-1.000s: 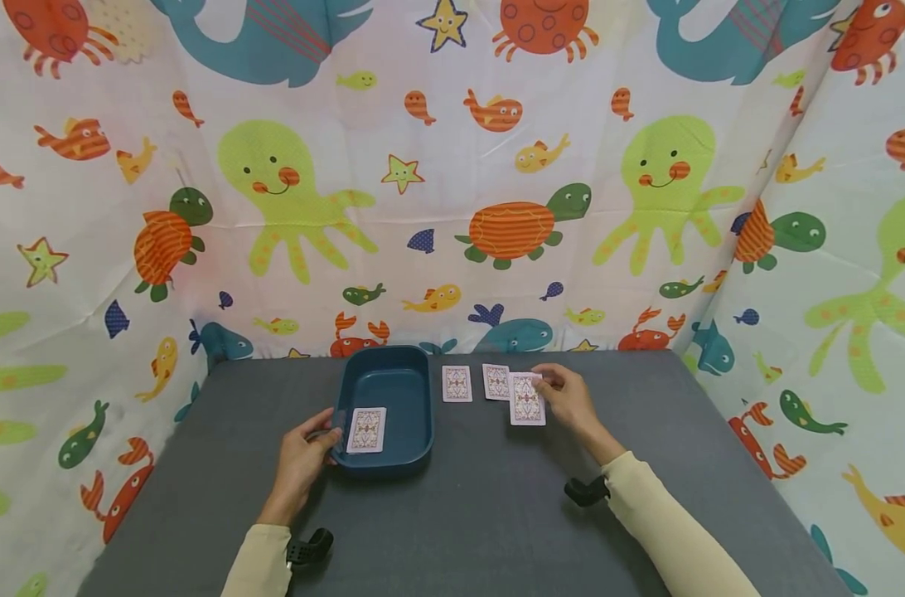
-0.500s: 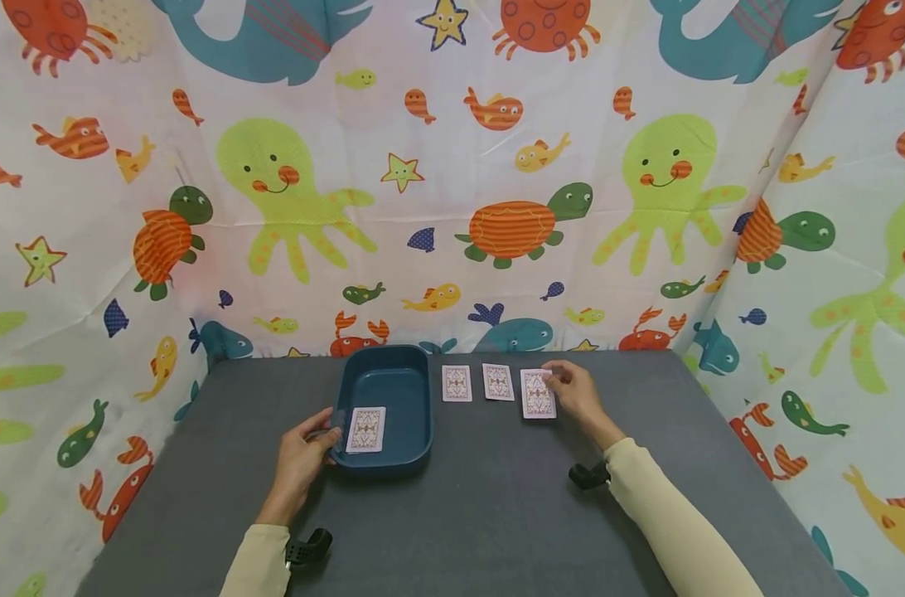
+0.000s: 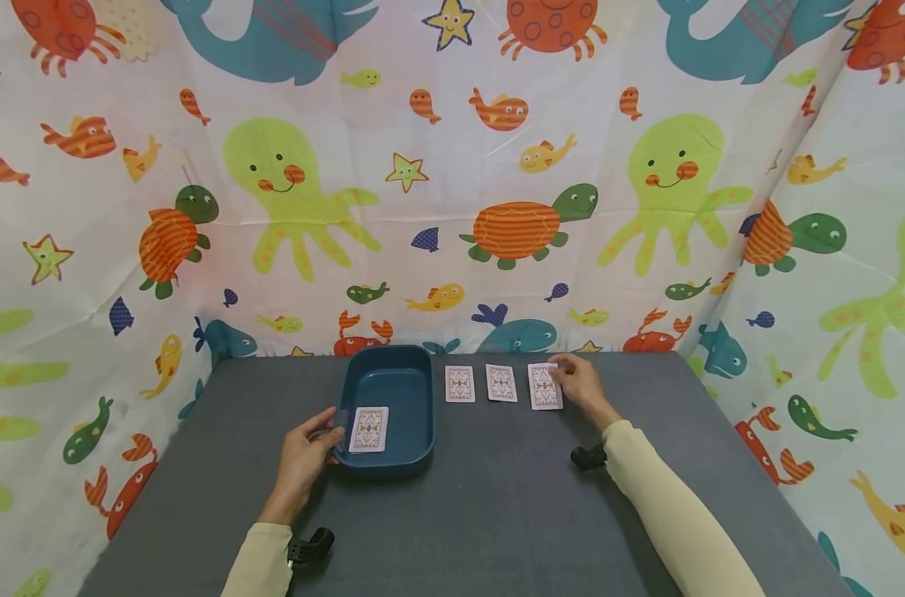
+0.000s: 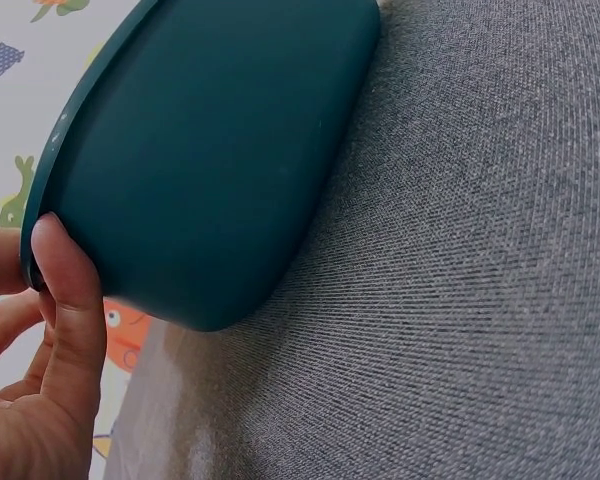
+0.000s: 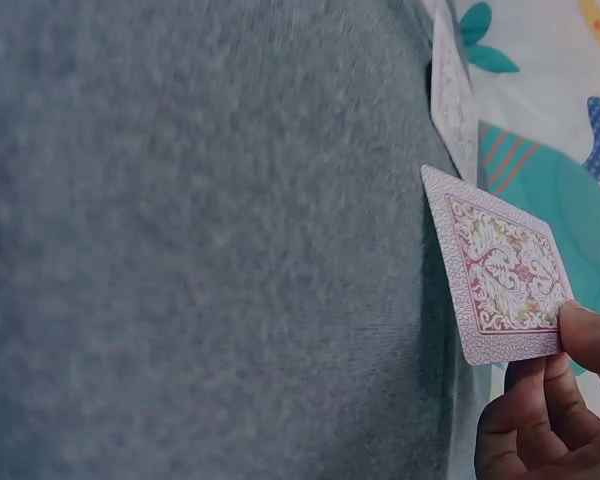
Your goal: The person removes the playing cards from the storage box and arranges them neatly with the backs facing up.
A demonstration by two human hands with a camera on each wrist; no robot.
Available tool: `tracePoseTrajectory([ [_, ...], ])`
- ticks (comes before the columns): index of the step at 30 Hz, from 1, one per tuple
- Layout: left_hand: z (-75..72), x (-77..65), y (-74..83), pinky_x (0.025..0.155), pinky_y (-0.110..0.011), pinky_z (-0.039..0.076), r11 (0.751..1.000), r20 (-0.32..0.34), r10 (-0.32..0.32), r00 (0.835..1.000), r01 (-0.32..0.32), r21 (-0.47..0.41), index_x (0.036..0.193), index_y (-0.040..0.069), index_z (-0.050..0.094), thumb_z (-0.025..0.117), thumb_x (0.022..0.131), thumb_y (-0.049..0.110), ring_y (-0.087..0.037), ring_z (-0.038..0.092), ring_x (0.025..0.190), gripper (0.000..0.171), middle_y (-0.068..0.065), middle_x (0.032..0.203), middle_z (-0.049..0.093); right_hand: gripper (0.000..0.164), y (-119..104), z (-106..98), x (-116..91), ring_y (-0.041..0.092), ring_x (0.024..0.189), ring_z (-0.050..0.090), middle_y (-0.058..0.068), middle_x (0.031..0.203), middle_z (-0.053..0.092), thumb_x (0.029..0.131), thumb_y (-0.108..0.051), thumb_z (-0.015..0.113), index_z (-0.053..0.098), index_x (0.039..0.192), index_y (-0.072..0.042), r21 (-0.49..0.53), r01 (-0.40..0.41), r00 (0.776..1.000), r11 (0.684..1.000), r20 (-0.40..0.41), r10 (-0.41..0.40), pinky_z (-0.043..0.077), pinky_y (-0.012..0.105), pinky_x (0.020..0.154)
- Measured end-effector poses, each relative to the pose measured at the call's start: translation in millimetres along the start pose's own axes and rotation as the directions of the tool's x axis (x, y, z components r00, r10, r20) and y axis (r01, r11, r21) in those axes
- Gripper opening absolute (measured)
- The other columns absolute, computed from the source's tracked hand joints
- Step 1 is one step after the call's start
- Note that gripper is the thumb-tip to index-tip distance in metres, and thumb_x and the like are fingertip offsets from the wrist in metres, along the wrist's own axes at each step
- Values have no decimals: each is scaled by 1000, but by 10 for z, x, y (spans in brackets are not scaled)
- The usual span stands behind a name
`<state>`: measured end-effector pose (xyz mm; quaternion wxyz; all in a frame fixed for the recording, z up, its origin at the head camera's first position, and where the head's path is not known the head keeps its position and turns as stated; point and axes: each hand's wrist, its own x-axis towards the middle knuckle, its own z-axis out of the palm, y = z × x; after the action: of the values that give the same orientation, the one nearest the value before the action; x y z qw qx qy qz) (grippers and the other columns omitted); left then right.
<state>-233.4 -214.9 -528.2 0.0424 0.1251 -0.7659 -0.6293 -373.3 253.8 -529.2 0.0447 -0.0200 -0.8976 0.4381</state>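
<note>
My right hand (image 3: pixel 581 386) pinches a playing card (image 3: pixel 545 387) by its right edge, patterned back up. In the right wrist view the thumb lies on the face of that card (image 5: pixel 510 275) and it tilts a little above the cloth. Two more cards lie face down in a row to its left, the middle card (image 3: pixel 501 383) and the left card (image 3: pixel 460 384). At the left, my left hand (image 3: pixel 303 456) grips the rim of a dark blue tray (image 3: pixel 389 464), thumb outside in the left wrist view. Inside the tray lies a small pile of cards (image 3: pixel 368 429), backs up.
A grey cloth (image 3: pixel 482 514) covers the table. Behind it and at both sides hangs a white curtain (image 3: pixel 423 224) printed with sea animals. The tray stands near the table's back edge, left of the card row.
My right hand has carried its card right and back, away from overlapping the middle card, to the right end of the row. The left hand and tray have stayed in place.
</note>
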Motion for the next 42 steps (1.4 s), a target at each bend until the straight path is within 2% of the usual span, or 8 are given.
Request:
tracePoseTrajectory([
  [6, -2, 1, 24, 56, -26, 54, 1000, -5, 2, 1000, -2, -1, 139, 10, 55, 64, 93, 11, -13, 58, 84, 47, -18, 129, 50, 25, 22, 30, 69, 23, 83, 55, 16, 98, 65, 97, -14, 59, 65, 120, -7, -34, 24, 1000, 999, -8, -24, 44, 26, 64],
  [13, -1, -26, 40, 55, -26, 54, 1000, 5, 4, 1000, -4, -5, 140, 8, 54, 64, 94, 10, -21, 58, 89, 47, -19, 128, 49, 21, 89, 71, 132, 25, 87, 54, 13, 98, 62, 96, -14, 61, 68, 113, -6, -68, 26, 999, 997, -30, -28, 42, 28, 69],
  [20, 1, -34, 56, 56, -26, 54, 1000, 9, -5, 1000, 5, 0, 141, 9, 53, 63, 94, 11, -25, 59, 93, 47, -19, 130, 48, 21, 100, 78, 196, 25, 87, 54, 14, 98, 62, 95, -14, 61, 67, 114, -5, -107, 17, 1000, 994, -9, -18, 42, 30, 70],
  [27, 7, -16, 46, 56, -28, 54, 1000, -1, -8, 1000, 8, -3, 139, 10, 55, 64, 94, 11, -17, 58, 86, 46, -18, 127, 49, 19, 124, 118, 226, 26, 85, 54, 14, 95, 63, 94, -15, 62, 68, 110, -5, -163, 15, 1000, 986, -8, -16, 43, 32, 70],
  [35, 13, -9, 33, 56, -28, 54, 1000, -4, -6, 1000, 6, -6, 139, 9, 56, 65, 93, 10, -17, 59, 86, 46, -18, 127, 49, 18, 122, 108, 204, 25, 77, 54, 13, 87, 63, 93, -15, 64, 68, 107, -3, -183, 44, 999, 982, -13, -47, 40, 28, 62],
  [42, 10, -12, 27, 56, -29, 55, 1000, -7, -2, 1000, 2, -8, 139, 9, 55, 64, 93, 9, -19, 59, 87, 46, -18, 126, 50, 23, 118, 83, 181, 26, 83, 54, 14, 93, 63, 95, -21, 63, 67, 111, -6, -175, 24, 999, 984, -18, -27, 43, 33, 69],
])
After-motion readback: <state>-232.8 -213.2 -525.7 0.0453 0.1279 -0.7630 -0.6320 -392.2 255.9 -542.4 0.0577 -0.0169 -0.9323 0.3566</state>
